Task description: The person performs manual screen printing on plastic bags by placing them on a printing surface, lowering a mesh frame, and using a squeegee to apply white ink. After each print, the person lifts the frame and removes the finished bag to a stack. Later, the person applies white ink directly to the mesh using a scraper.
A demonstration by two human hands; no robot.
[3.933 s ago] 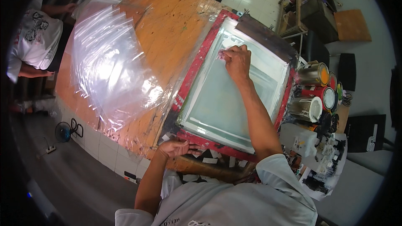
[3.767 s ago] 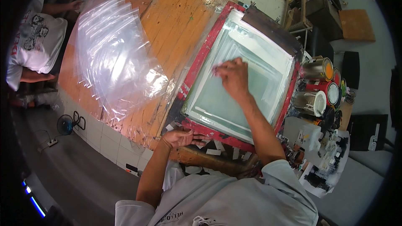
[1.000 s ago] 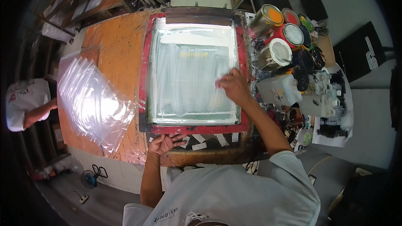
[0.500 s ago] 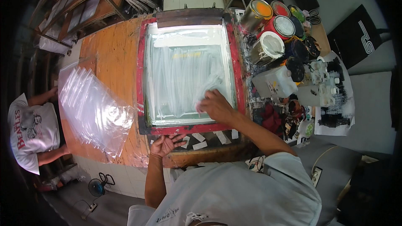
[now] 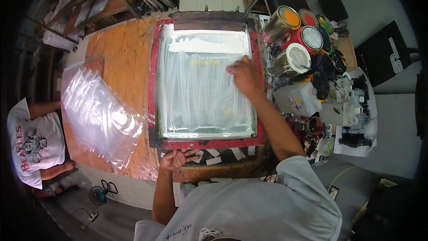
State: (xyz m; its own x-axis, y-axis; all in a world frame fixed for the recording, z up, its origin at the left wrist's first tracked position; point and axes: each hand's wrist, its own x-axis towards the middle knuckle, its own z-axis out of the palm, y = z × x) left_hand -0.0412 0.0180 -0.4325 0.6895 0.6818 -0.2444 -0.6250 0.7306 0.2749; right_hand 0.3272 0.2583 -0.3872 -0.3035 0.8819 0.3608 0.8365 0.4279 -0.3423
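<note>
A screen-printing frame (image 5: 203,143) with red and black sides lies on the wooden table before me. Its mesh (image 5: 200,93) carries streaky, whitish smears, a thick white band at the far end and faint yellow marks below that. My right hand (image 5: 245,78) is over the mesh's right side, fingers closed around something small and pinkish, mostly hidden. Palm up, my left hand (image 5: 178,159) rests at the frame's near edge, fingers stretched out to the right, fingertips close under the red side. I cannot tell whether it bears the frame's weight.
Clear plastic sheets (image 5: 104,114) lie fanned out on the left of the table. A co-worker in a white shirt (image 5: 38,140) stands beyond them. Open paint cans (image 5: 298,58), plastic jugs (image 5: 296,98) and scissors (image 5: 341,29) crowd the right side.
My right hand has moved from the lower right of the mesh up toward its far right side. My left hand stays at the near edge. The view has shifted slightly.
</note>
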